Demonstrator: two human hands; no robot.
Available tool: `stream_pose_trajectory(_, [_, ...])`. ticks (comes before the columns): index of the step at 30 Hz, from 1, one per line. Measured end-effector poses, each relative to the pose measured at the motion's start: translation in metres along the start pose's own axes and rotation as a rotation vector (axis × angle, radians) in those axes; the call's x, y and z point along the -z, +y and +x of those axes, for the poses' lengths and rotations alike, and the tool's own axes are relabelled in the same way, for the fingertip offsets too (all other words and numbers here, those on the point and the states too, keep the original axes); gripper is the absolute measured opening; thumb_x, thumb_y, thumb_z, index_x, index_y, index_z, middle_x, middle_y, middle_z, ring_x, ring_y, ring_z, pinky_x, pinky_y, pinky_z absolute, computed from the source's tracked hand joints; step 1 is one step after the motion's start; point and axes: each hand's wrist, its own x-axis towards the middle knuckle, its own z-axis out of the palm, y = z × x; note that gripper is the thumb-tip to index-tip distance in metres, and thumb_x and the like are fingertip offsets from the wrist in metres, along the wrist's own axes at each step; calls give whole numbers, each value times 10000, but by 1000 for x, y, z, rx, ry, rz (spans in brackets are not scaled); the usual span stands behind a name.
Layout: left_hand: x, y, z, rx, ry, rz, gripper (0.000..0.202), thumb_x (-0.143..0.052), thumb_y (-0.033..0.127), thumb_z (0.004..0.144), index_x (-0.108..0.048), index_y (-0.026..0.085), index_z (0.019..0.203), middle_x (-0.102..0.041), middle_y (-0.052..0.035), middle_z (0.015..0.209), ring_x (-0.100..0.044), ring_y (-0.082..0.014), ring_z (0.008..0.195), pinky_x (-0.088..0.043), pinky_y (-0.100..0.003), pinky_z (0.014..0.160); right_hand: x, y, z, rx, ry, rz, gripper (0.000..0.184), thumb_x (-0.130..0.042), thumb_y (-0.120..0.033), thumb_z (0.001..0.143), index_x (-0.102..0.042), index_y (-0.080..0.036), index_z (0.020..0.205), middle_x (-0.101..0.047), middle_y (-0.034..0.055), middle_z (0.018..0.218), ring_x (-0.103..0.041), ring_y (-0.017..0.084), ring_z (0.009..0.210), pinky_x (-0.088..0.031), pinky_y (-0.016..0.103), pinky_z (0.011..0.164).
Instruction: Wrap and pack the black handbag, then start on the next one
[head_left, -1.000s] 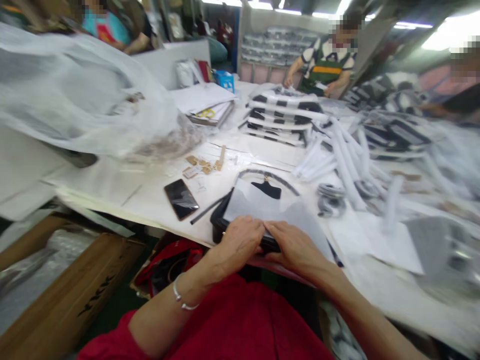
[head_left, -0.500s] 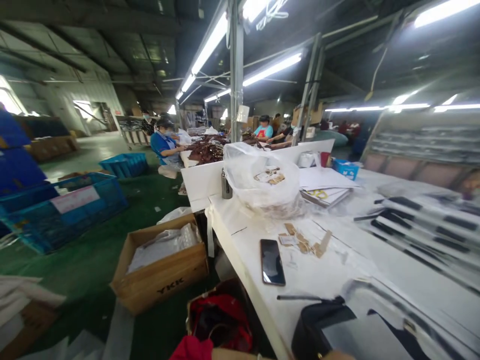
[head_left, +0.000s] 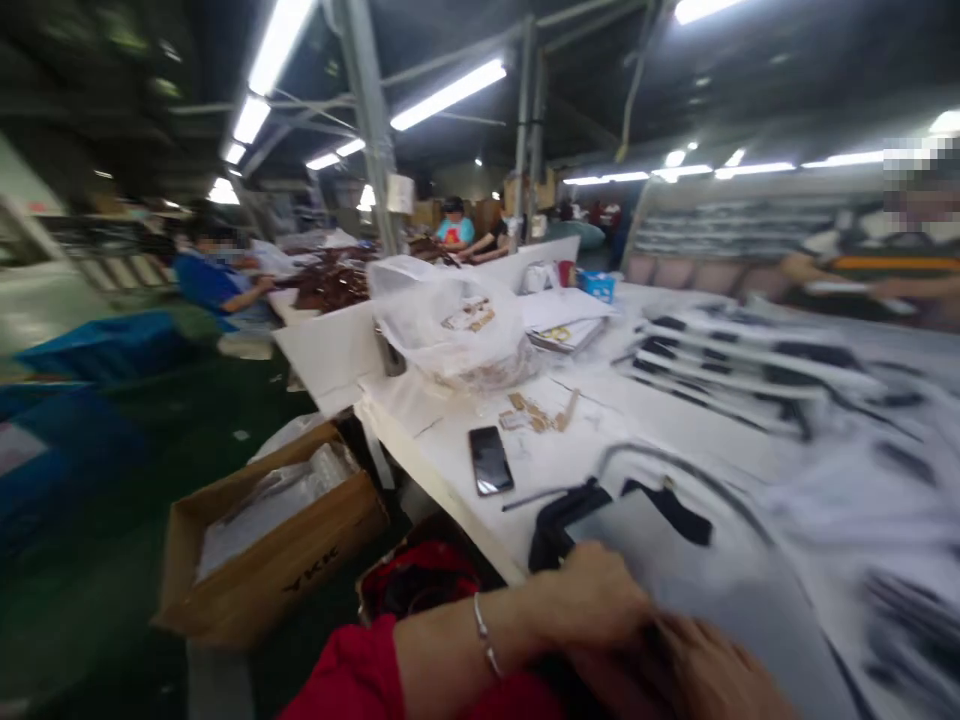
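A black handbag (head_left: 559, 520) lies at the near edge of the white table (head_left: 450, 460), partly covered by a sheet of white tissue paper (head_left: 675, 570). My left hand (head_left: 600, 600), with a silver bracelet at the wrist, rests curled over the bag's near edge and the paper. My right hand (head_left: 705, 670) lies just beside it at the bottom of the view, blurred, fingers bent on the same edge. The bag's black strap (head_left: 660, 465) curves across the table behind the paper.
A dark phone (head_left: 490, 460) lies left of the bag, small tan tags (head_left: 536, 412) and a clear plastic bag (head_left: 450, 325) beyond it. Stacked black-and-white packed items (head_left: 750, 365) fill the right. A cardboard box (head_left: 270, 540) and red bag (head_left: 420, 585) sit on the floor. Other people work behind.
The view swung up to the left across the hall and has come partly back down. Both hands, out of sight half a second ago, show again on the bag's near edge.
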Motion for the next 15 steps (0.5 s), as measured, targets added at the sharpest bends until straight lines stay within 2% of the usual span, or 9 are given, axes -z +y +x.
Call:
stream_pose_trajectory(2, [8, -1, -1, 7, -26, -33, 290, -580, 459, 890, -708, 200, 874, -723, -71, 794, -685, -266, 787, -521, -363, 617, 23, -13, -18, -177, -109, -40, 257, -535, -220, 857, -722, -265, 1026, -733, 113, 993, -690, 307, 887, -552, 487, 809])
stream_pose_trajectory(4, [12, -5, 0, -37, 12, -62, 183, -647, 364, 859, -705, 193, 894, -726, -79, 845, -675, -272, 850, -523, -381, 707, 40, -23, -18, -270, -175, -28, 208, -586, -219, 855, -697, -217, 1032, -715, 111, 1059, -664, 291, 981, -517, 444, 893])
stream_pose_trajectory(7, [11, -2, -2, -58, 81, -73, 88, -620, 230, 876, -676, 162, 885, -711, -95, 905, -655, -256, 907, -509, -379, 791, 52, -31, -10, -337, -197, -41, 232, -639, -221, 853, -661, -190, 1082, -698, 98, 1079, -643, 273, 1013, -497, 389, 898])
stream_pose_trajectory(10, [8, 9, -12, -35, 131, -52, 125, -518, 112, 902, -637, 147, 924, -686, -96, 946, -648, -233, 885, -505, -364, 810, 59, -39, -6, -333, -226, -88, 192, -558, -148, 902, -662, -177, 1061, -705, 96, 1035, -652, 261, 982, -496, 367, 858])
stream_pose_trajectory(15, [13, 18, -18, 25, 63, -51, 178, -428, 91, 934, -569, 165, 1012, -674, -72, 929, -658, -227, 824, -517, -350, 746, 62, -53, -1, -374, -301, -162, 262, -448, -74, 926, -693, -139, 990, -720, 137, 938, -678, 282, 900, -507, 372, 773])
